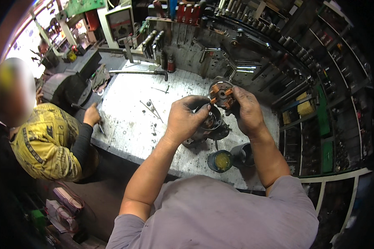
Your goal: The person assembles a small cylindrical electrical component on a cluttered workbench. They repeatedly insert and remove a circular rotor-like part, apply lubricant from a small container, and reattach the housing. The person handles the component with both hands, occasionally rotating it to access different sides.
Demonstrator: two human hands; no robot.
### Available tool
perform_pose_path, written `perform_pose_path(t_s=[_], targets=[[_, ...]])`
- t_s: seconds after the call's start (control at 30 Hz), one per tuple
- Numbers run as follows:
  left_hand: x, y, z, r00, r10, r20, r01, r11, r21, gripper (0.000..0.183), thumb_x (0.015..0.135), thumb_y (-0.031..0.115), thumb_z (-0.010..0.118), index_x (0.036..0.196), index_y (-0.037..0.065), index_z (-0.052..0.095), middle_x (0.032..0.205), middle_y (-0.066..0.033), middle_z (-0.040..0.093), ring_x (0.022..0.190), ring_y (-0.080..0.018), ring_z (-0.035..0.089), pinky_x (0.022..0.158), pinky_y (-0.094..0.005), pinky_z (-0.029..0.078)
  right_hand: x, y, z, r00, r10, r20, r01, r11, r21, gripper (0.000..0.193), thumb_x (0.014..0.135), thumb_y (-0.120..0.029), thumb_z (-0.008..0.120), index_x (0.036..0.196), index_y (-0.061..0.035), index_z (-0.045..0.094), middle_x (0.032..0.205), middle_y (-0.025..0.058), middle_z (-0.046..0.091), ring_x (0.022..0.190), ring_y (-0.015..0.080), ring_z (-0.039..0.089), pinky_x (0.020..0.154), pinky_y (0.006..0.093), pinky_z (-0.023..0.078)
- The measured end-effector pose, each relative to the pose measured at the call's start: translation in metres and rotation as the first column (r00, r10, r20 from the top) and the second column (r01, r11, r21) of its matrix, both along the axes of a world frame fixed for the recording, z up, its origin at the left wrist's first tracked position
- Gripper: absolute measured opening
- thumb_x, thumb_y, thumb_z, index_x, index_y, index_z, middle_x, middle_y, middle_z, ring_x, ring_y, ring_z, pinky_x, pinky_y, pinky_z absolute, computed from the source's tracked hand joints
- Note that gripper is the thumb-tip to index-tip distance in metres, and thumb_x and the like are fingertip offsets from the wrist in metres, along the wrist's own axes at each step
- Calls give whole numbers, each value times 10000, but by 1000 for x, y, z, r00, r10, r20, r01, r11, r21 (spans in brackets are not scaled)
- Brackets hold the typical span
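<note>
Up above the workbench, my right hand [247,107] grips the edge of a round brush plate [222,94] with copper-coloured brushes around a central hole. My left hand [188,118] is closed at the plate's left side, thumb and fingertips pinched by one orange-brown brush [213,101]. Whether that brush is firmly between the fingertips is hard to make out. Just under both hands stands a dark, greasy motor body [212,121], its open top partly covered by my left fingers. Nearer to me are a tub of yellowish grease [220,161] and a dark hollow cylinder [244,155].
Small loose parts [151,108] and a long metal bar [138,72] lie on the metal bench [129,95]. At the left, a co-worker in a yellow patterned shirt [50,141] has a hand [92,115] over the bench edge. Sockets and wrenches [245,68] hang along the back.
</note>
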State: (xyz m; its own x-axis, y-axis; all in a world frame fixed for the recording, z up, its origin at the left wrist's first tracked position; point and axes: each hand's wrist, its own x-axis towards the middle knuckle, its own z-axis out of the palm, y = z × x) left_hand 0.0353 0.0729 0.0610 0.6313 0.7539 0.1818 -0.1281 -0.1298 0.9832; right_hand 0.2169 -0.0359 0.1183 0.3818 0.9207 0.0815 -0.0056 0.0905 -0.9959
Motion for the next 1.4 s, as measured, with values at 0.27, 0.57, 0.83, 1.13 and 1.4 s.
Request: perform_pose_path(t_s=[0.27,0.57,0.83,1.13,1.4], targets=[[5,11,19,978,-29,-208,49,994,93,260,939,139,840,1120,-46,813,967,-157,830,848,-174,775,782,-322,608,-4,1,-20,994,-62,-91,72,991,113,471,1178,-348,462,1292,38,707,1116,96,782,987,153,731,916,304,582],[9,10,15,975,-4,-220,33,991,127,236,937,138,837,1081,-48,814,930,-159,824,829,-177,772,775,-329,609,6,2,-43,968,-71,-239,86,995,51,496,1193,-417,421,1227,-3,692,1069,90,768,967,149,734,822,323,612],[9,11,31,949,-36,-312,64,995,81,263,903,131,881,1081,-50,814,937,-117,825,815,-143,743,756,-306,603,6,14,-51,793,-102,-601,91,995,-48,479,1200,-382,382,1375,-12,630,1233,135,742,1046,236,737,839,393,614],[15,18,35,934,-138,-329,141,990,-14,346,904,123,880,1190,-49,788,1038,-148,822,940,-177,764,855,-332,611,18,-18,-36,879,-60,-473,221,930,292,445,1193,-357,425,1427,-23,602,1256,130,741,1098,227,740,897,397,626],[2,26,10,962,-265,-71,249,951,-181,381,936,79,843,1280,-46,737,1153,-115,796,1031,-171,726,944,-321,589,33,-33,-48,575,73,-815,138,973,184,442,1139,-332,489,1490,-80,581,1394,129,694,1227,303,700,987,456,609]])
